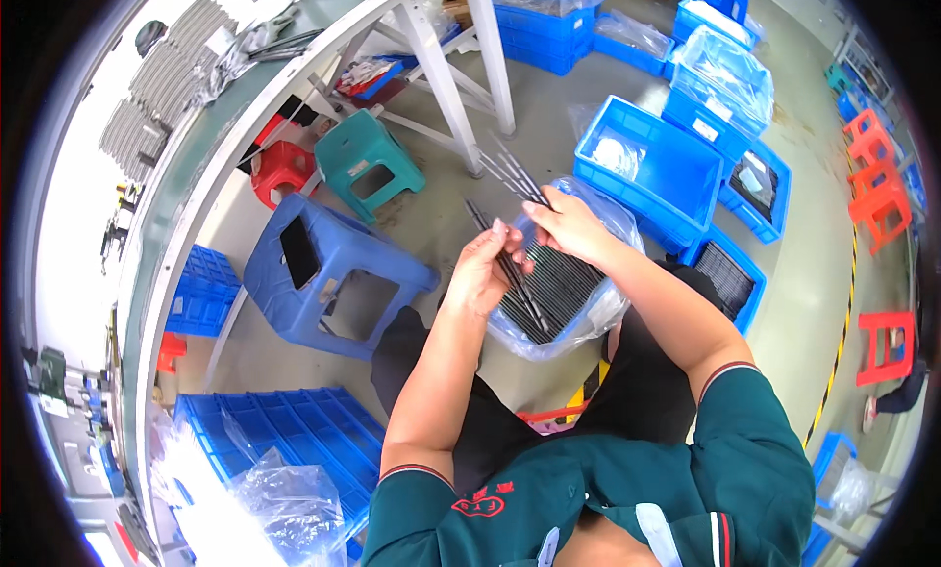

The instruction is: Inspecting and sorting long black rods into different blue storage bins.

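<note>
Both hands are over a bin lined with a clear plastic bag [618,307], which stands between my knees. Rows of thin dark rods [569,297] lie packed in it. My left hand [483,268] is closed around a few dark rods [524,297] that slant down toward the bin. Several more thin rods [510,170] fan out up and to the left from my right hand [569,224], pinched between thumb and fingers. The hands are close together, almost touching. What the rods are for cannot be told from their look.
A blue stool [284,307] with a black phone [299,251] on it stands at my left, near a green stool [363,155] and a workbench [225,126]. Blue crates [647,180] stand ahead and to the right, one [730,278] beside my right knee. Another blue crate [284,420] is at lower left.
</note>
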Motion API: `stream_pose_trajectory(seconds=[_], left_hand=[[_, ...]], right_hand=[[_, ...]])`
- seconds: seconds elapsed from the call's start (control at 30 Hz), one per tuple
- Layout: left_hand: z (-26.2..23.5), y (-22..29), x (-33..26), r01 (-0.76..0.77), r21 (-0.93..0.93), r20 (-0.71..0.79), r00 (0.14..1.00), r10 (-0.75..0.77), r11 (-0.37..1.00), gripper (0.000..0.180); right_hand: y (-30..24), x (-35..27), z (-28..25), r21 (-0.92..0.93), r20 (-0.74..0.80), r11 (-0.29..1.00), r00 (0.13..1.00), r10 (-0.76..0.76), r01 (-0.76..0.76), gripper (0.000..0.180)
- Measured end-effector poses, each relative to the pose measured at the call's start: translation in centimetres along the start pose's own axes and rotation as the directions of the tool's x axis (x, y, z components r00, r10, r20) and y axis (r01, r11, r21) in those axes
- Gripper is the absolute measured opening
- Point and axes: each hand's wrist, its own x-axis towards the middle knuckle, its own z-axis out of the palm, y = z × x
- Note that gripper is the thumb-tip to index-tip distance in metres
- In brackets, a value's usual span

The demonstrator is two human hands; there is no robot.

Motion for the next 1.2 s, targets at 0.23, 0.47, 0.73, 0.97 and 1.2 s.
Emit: stream_pose_trajectory(seconds=[0.23,0.47,0.73,0.97,1.2], left_hand=[[-1.8,2.8,0.8,-0.238,-0.105,-0.237,0.949,0.208,0.966,0.030],[-1.0,2.7,1.1,-0.336,-0.151,-0.325,0.905,0.275,0.930,0.029],[-0.5,1.6,1.4,-0.300,-0.148,-0.226,0.938,0.264,0.942,0.030],[0.1,1.5,1.5,-0.242,-0.035,-0.230,0.946,0.227,0.970,0.030],[0.3,1.6,1.6,-0.306,-0.004,-0.221,0.929,0.297,0.952,0.027]], right_hand=[[-1.3,-2.3,-0.4,0.036,0.188,0.996,0.979,0.077,-0.085,0.015],[-1.3,-3.1,0.2,0.084,0.312,0.982,0.940,0.137,-0.171,0.017],[-1.1,-3.0,0.3,0.085,0.264,0.982,0.954,0.142,-0.169,0.020],[-0.6,-2.2,0.9,0.193,0.250,0.954,0.952,0.178,-0.229,0.018],[-1.2,-2.2,1.0,0.313,0.319,0.894,0.922,0.220,-0.321,0.017]])
